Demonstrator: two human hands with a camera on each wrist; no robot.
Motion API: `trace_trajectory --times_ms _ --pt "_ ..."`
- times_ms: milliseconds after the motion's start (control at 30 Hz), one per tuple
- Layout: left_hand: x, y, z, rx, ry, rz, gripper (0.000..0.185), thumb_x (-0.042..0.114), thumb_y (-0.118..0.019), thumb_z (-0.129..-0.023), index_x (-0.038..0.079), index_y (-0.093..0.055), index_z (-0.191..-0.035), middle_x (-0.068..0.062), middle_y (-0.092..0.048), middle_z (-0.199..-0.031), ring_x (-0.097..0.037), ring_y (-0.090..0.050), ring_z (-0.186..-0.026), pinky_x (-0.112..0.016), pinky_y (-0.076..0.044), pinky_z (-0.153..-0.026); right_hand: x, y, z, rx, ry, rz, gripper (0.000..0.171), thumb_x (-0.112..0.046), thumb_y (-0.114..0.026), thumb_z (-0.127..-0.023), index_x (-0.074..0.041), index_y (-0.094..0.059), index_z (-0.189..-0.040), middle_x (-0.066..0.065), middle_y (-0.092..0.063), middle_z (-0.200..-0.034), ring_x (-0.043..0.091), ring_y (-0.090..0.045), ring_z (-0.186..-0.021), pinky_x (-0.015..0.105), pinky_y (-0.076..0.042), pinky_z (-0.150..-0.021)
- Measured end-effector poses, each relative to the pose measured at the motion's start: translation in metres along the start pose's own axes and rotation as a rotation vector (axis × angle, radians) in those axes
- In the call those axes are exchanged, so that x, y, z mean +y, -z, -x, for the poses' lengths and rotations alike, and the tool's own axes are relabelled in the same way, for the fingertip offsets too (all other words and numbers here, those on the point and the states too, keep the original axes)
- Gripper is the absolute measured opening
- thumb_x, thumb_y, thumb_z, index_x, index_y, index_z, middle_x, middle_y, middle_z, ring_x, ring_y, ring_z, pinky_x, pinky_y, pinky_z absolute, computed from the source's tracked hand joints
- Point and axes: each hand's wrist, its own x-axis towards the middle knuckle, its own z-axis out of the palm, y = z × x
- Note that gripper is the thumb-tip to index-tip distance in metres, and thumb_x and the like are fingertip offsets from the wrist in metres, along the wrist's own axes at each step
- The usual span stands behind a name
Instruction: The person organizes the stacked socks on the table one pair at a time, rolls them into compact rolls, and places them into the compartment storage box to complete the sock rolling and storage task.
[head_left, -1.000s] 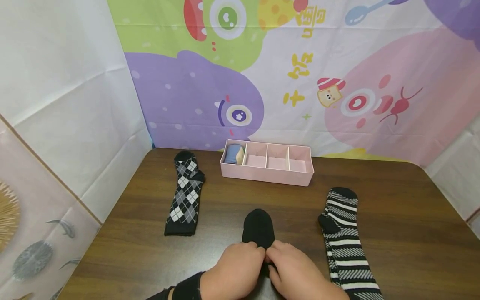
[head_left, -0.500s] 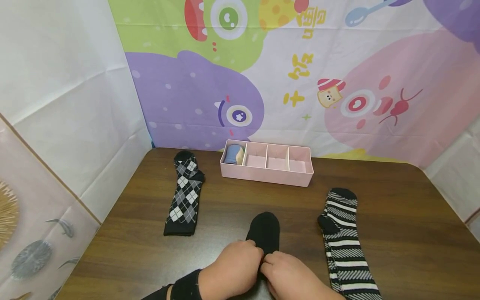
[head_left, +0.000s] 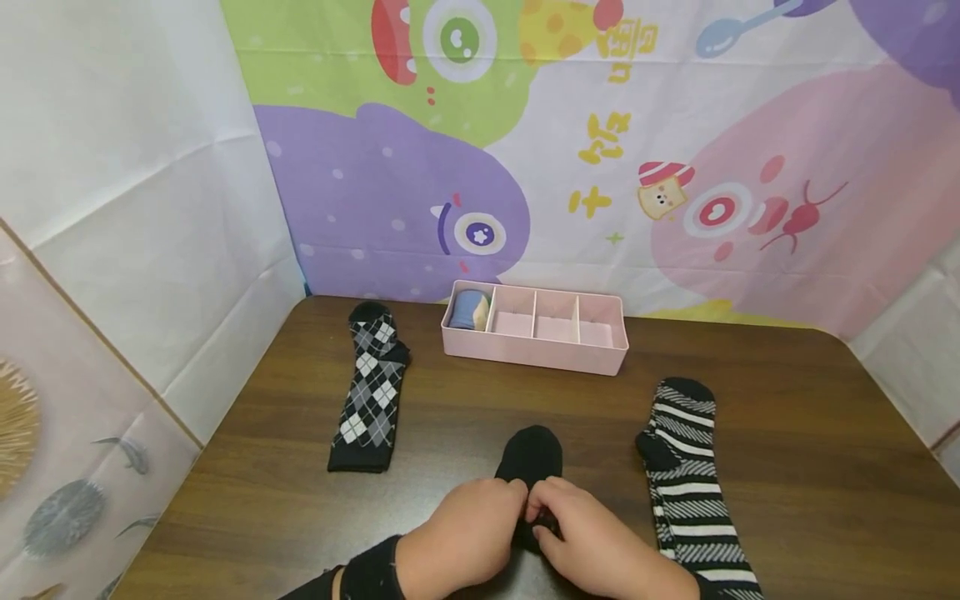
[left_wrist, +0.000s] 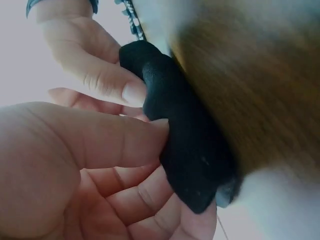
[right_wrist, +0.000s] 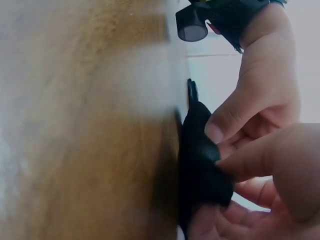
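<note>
A black sock (head_left: 531, 454) lies at the near middle of the table, its rounded toe pointing away from me. My left hand (head_left: 472, 533) pinches its near part from the left, thumb on top and fingers beneath, as the left wrist view shows of the sock (left_wrist: 195, 145). From the other side my right hand (head_left: 592, 537) grips the same sock, thumb against the cloth in the right wrist view (right_wrist: 200, 160). The two hands almost touch. Their backs hide much of the sock's near end from the head view.
An argyle sock (head_left: 371, 387) lies flat to the left, a striped sock (head_left: 693, 483) to the right. At the back of the wooden table (head_left: 450, 400) stands a pink divided box (head_left: 536, 348), a rolled blue sock (head_left: 468, 310) in its leftmost compartment. A printed cloth (head_left: 585, 250) hangs behind.
The black sock has shifted slightly right and nearer to me. My right hand dipped towards me, then came back up, its fingers now raised and bent over the sock. Other socks stay put.
</note>
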Motion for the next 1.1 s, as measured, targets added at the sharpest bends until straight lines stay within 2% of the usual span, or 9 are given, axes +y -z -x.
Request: trace_trajectory --times_ms 100,200,333,400,500,667,900,1000,1100 --pt "-0.001 0.0 -0.001 0.006 -0.007 0.001 0.017 0.008 -0.078 -0.085 0.018 -0.065 -0.082 0.005 -0.057 -0.072 -0.008 -0.054 -0.064 -0.026 -0.046 -0.055 0.001 -0.001 0.001 0.056 0.055 0.131 0.019 -0.004 -0.073 -0.091 -0.021 -0.065 -0.092 -0.012 -0.052 -0.095 0.006 -0.051 -0.086 0.029 -0.049 -0.075" --pt "-0.003 -0.001 -0.001 0.035 -0.044 -0.039 0.017 0.008 -0.078 -0.084 0.019 -0.067 -0.077 0.004 -0.056 -0.072 -0.009 -0.055 -0.066 -0.026 -0.045 -0.056 -0.003 -0.002 0.001 0.084 0.138 0.309 0.013 -0.006 -0.075 -0.09 -0.019 -0.071 -0.089 -0.013 -0.054 -0.095 0.007 -0.051 -0.087 0.029 -0.05 -0.077" --pt "-0.003 -0.002 -0.001 0.071 -0.088 -0.092 0.012 0.01 -0.076 -0.085 0.018 -0.071 -0.078 0.004 -0.056 -0.076 -0.01 -0.055 -0.068 -0.024 -0.046 -0.06 -0.01 -0.002 0.002 0.031 0.206 0.486 0.001 -0.015 -0.076 -0.089 -0.015 -0.075 -0.09 -0.01 -0.055 -0.093 0.009 -0.049 -0.084 0.03 -0.049 -0.076" --pt "-0.002 -0.003 0.0 0.077 -0.098 -0.108 0.008 0.012 -0.075 -0.086 0.017 -0.073 -0.081 0.003 -0.056 -0.077 -0.011 -0.056 -0.069 -0.025 -0.047 -0.061 -0.013 -0.002 0.003 0.003 0.202 0.539 0.006 -0.019 -0.078 -0.087 -0.015 -0.074 -0.091 -0.01 -0.055 -0.092 0.009 -0.048 -0.084 0.031 -0.048 -0.075" --pt "-0.001 -0.002 0.002 0.058 -0.101 -0.113 0.002 0.015 -0.076 -0.085 0.015 -0.075 -0.086 0.002 -0.058 -0.081 -0.012 -0.057 -0.072 -0.026 -0.049 -0.066 -0.013 -0.001 0.003 -0.006 0.186 0.564 0.009 -0.018 -0.079 -0.085 -0.015 -0.074 -0.092 -0.01 -0.054 -0.089 0.01 -0.048 -0.082 0.031 -0.047 -0.073" --pt "0.001 -0.001 0.005 0.011 -0.107 -0.12 0.01 0.017 -0.079 -0.085 0.014 -0.076 -0.094 0.002 -0.061 -0.088 -0.012 -0.055 -0.077 -0.027 -0.05 -0.071 -0.011 -0.001 0.002 0.003 0.155 0.519 0.005 -0.012 -0.075 -0.088 -0.012 -0.071 -0.091 -0.01 -0.053 -0.087 0.01 -0.05 -0.082 0.033 -0.049 -0.076" --pt "0.002 0.002 0.004 -0.05 -0.059 0.023 0.016 0.01 -0.076 -0.091 0.012 -0.069 -0.105 0.001 -0.065 -0.088 -0.008 -0.061 -0.081 -0.026 -0.053 -0.073 -0.009 -0.004 0.004 -0.004 0.084 0.429 0.008 -0.008 -0.065 -0.097 -0.008 -0.07 -0.103 -0.007 -0.049 -0.099 0.009 -0.048 -0.089 0.032 -0.049 -0.083" --pt "0.002 0.002 0.004 -0.043 -0.048 0.033 0.016 0.01 -0.075 -0.091 0.012 -0.068 -0.105 0.001 -0.064 -0.089 -0.008 -0.061 -0.082 -0.027 -0.053 -0.074 -0.008 -0.005 0.003 0.004 0.067 0.439 0.008 -0.007 -0.065 -0.097 -0.008 -0.071 -0.102 -0.008 -0.049 -0.095 0.009 -0.047 -0.086 0.032 -0.049 -0.081" --pt "0.003 0.002 0.004 -0.001 -0.062 -0.046 0.013 0.012 -0.077 -0.089 0.012 -0.072 -0.101 0.0 -0.062 -0.09 -0.011 -0.06 -0.082 -0.027 -0.053 -0.072 -0.007 -0.005 0.002 0.008 0.054 0.429 0.008 -0.007 -0.064 -0.098 -0.011 -0.071 -0.098 -0.009 -0.05 -0.089 0.011 -0.048 -0.084 0.033 -0.049 -0.078"
